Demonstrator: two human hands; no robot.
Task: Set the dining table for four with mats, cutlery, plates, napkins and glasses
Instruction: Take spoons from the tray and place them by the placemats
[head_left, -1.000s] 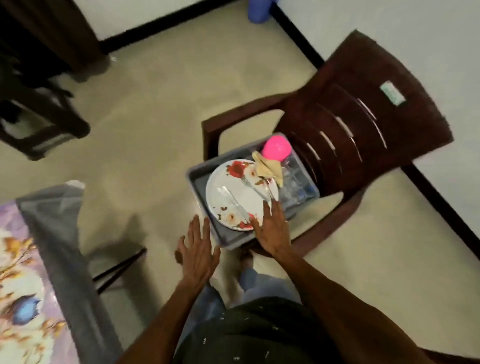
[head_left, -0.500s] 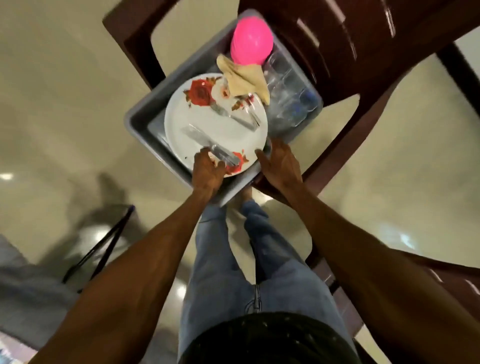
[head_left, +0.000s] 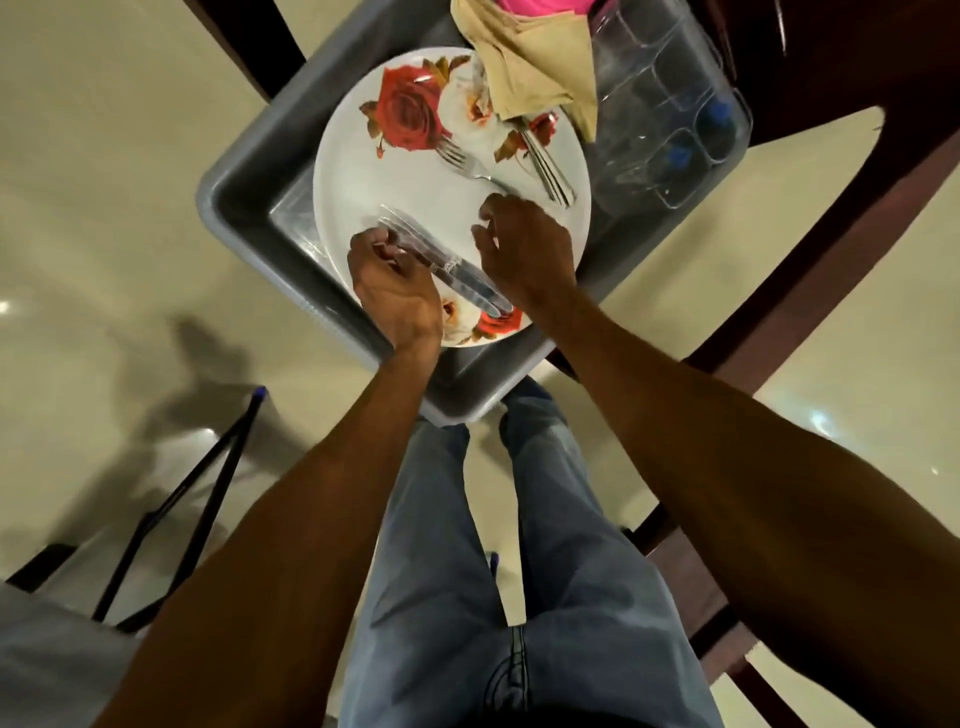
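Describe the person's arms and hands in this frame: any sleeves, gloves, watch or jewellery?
Both forearms are bare to the frame edge, with no sleeve in view. The left hand and right hand wear no gloves, and no ring, watch or bracelet shows on the visible sides of fingers and wrists. Below the arms, the person wears faded blue jeans and a dark garment at the waist.

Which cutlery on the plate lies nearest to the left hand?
The knives, lying together on the plate's near side. The left hand touches them; the forks lie farther away, by the napkin.

Single head view, steeply downward, close over grey tub (head_left: 244, 182) on chair (head_left: 831, 249).
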